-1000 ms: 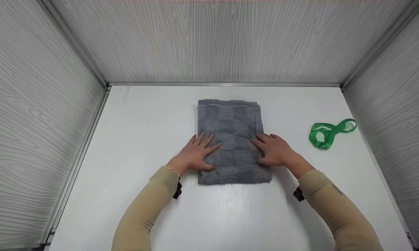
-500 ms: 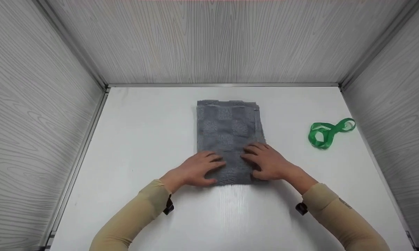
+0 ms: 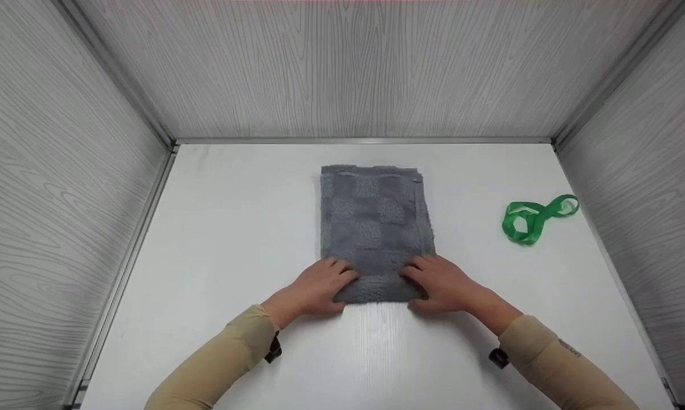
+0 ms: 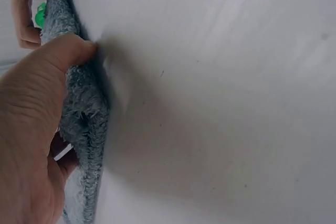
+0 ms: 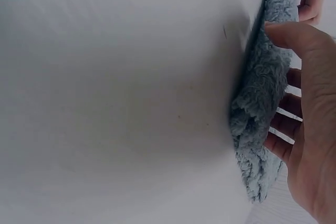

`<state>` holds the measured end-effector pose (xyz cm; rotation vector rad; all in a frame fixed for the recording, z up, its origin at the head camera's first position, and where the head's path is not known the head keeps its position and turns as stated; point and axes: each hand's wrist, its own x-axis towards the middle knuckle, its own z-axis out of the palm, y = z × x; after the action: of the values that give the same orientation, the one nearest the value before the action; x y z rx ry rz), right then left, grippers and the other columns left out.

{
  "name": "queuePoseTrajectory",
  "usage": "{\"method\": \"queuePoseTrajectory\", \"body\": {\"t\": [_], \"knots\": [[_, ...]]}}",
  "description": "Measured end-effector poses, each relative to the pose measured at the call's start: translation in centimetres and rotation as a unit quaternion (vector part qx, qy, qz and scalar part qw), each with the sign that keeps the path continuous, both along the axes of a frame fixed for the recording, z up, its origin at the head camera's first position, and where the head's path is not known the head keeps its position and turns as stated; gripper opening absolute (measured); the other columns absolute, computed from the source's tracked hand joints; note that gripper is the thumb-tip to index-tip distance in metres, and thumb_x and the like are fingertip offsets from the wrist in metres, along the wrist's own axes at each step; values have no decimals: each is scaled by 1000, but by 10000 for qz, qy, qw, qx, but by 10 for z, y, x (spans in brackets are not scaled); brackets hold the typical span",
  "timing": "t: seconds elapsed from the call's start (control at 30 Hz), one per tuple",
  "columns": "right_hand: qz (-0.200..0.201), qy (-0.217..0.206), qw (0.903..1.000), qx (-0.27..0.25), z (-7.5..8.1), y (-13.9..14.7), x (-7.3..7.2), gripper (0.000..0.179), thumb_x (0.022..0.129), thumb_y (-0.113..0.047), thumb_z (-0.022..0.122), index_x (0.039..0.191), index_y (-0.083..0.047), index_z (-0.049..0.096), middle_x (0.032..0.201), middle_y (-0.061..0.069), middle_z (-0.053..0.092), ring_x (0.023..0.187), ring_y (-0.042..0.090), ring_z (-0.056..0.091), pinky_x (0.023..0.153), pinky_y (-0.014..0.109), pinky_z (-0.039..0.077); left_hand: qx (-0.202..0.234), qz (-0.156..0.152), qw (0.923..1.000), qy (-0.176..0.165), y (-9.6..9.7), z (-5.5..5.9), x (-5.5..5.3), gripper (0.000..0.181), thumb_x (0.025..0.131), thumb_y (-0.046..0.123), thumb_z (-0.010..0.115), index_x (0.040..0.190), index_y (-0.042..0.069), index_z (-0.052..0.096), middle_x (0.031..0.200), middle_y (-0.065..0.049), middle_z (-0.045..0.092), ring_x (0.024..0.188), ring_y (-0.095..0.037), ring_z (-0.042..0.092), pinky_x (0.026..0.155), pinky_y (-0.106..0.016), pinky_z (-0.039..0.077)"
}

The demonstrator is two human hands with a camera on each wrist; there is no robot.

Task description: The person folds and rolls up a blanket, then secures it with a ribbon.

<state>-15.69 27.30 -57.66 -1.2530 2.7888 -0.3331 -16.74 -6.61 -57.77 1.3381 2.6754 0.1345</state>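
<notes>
A grey checked towel (image 3: 370, 222), folded into a rectangle, lies flat near the middle of the white table. At its near left corner my left hand (image 3: 316, 287) has bent fingers on top and the thumb at the front edge. My right hand (image 3: 444, 285) grips the near right corner the same way. In the left wrist view the left thumb (image 4: 79, 50) crosses the thick fluffy folded edge (image 4: 86, 108) down toward the table. The right wrist view shows the right thumb (image 5: 289, 35) over that edge, with the fingers (image 5: 286, 124) on the towel's top side.
A loosely looped green ribbon (image 3: 527, 222) lies on the table (image 3: 234, 216) to the right of the towel. Wood-grain panels (image 3: 365, 68) stand along the back and both sides. A dark wrist device (image 3: 499, 357) hangs under the right cuff.
Both hands have slid toward me from the towel's sides to its near corners. The fingers, spread flat before, now bend, with thumbs at the front edge. The towel stays in place.
</notes>
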Motion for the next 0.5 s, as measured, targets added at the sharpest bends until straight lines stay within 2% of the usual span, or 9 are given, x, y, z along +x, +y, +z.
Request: {"method": "queuePoseTrajectory", "body": {"t": [0.13,0.23,0.37,0.5], "knots": [[-20,170,9999,-20,-3,-1,1,61,87,-49,73,134,-13,61,124,6,58,110,25,54,93,45,48,64,170,9998,120,3,-1,3,54,90,21,73,141,12,57,137,-8,54,120,-28,53,100,-41,47],[-46,246,9997,-59,-3,-2,2,61,87,-50,74,133,-12,61,122,7,58,107,26,54,92,46,48,240,373,9989,117,5,-1,3,46,91,14,70,135,9,60,131,-9,58,113,-28,57,93,-40,51],[-81,336,9994,-61,-5,-4,3,62,86,-51,75,132,-11,62,121,8,59,104,27,54,90,46,48,547,737,9956,-179,5,2,1,33,96,14,63,128,7,64,123,-9,62,110,-29,61,91,-42,53],[-192,381,9991,7,-6,-5,4,61,85,-48,76,130,-10,62,119,8,60,105,28,56,91,46,49,902,1061,9882,-631,2,4,-2,29,98,12,57,125,6,66,119,-10,65,110,-28,64,92,-42,53]]}}
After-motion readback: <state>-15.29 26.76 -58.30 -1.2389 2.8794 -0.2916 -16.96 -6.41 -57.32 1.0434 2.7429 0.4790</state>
